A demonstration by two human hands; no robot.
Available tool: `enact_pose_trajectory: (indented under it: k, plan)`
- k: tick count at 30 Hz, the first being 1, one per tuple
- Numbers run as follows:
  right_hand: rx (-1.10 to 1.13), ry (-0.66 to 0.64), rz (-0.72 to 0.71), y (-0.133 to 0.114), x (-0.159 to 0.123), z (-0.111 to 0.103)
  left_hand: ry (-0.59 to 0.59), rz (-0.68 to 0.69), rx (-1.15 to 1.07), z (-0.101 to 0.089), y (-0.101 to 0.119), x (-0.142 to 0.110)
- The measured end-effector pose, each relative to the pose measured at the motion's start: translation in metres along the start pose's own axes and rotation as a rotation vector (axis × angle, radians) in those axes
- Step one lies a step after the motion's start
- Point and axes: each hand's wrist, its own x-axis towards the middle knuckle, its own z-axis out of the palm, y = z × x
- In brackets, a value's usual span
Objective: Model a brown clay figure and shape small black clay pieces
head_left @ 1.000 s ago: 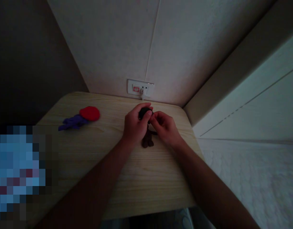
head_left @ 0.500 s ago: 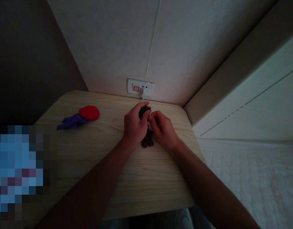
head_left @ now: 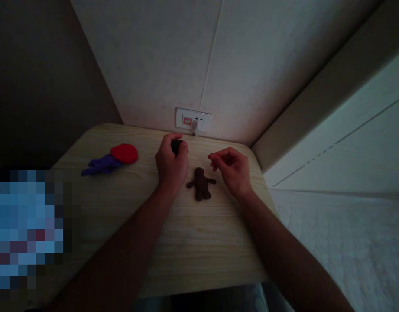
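Observation:
My left hand point(head_left: 172, 161) is closed around a lump of black modelling clay point(head_left: 176, 146), above the far part of the table. To the right, my right hand point(head_left: 231, 167) pinches a tiny dark bit of clay point(head_left: 211, 153) between thumb and forefinger. Between and just below the two hands lies a brown clay figure point(head_left: 201, 184), flat on the wood, with a round head, two arms stretched sideways and two short legs. Neither hand touches the figure.
A red clay disc point(head_left: 125, 153) and purple clay point(head_left: 103, 164) lie together at the left of the wooden table point(head_left: 199, 247). Behind is a wall socket point(head_left: 193, 120) with a plug. A blurred-out blue patch point(head_left: 20, 225) covers the lower left.
My hands, together before over the brown figure, have parted. The left moved left with the black clay, the right moved right with a small bit, and the figure now shows whole.

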Motion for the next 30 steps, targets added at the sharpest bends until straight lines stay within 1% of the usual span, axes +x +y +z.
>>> enact_pose_trajectory:
  k: [3,5,7,11,13,15,18,20,22,24,26,28,30]
  plan:
    - [0.055,-0.033,0.060,0.001,0.000,0.000,0.104,-0.045,0.206,-0.002,-0.003,0.005]
    - [0.083,-0.043,0.108,0.003,-0.001,0.001,0.069,-0.045,0.315,-0.002,-0.006,0.006]
    - [0.100,-0.065,0.138,0.003,-0.001,0.002,0.019,-0.015,0.419,-0.002,-0.007,0.004]
    - [0.123,-0.117,0.140,0.003,-0.002,0.003,-0.044,0.028,0.654,-0.002,-0.004,-0.002]
    - [0.132,-0.129,0.136,0.004,-0.001,0.003,-0.051,0.034,0.720,-0.003,-0.003,-0.004]
    - [0.139,-0.144,0.140,0.006,-0.001,0.002,-0.055,0.039,0.732,-0.003,-0.004,-0.005]
    - [0.149,-0.162,0.153,0.007,0.000,0.001,-0.059,0.036,0.725,-0.004,-0.006,-0.004]
    - [0.150,-0.159,0.157,0.006,-0.001,0.002,-0.028,0.039,0.705,-0.004,-0.004,-0.003]
    - [0.151,-0.145,0.151,0.004,-0.001,0.002,0.023,0.104,0.621,-0.004,0.001,-0.002]
    - [0.141,-0.126,0.131,0.003,0.000,0.001,0.014,0.216,0.456,-0.005,0.008,-0.002]
    - [0.120,-0.104,0.100,0.002,0.001,0.000,-0.087,0.274,0.261,-0.004,0.013,-0.003]
    - [0.097,-0.092,0.066,0.002,0.003,-0.002,-0.211,0.253,0.107,-0.002,0.014,-0.005]
    - [0.079,-0.087,0.042,0.002,0.003,-0.003,-0.305,0.208,0.018,0.001,0.013,-0.006]
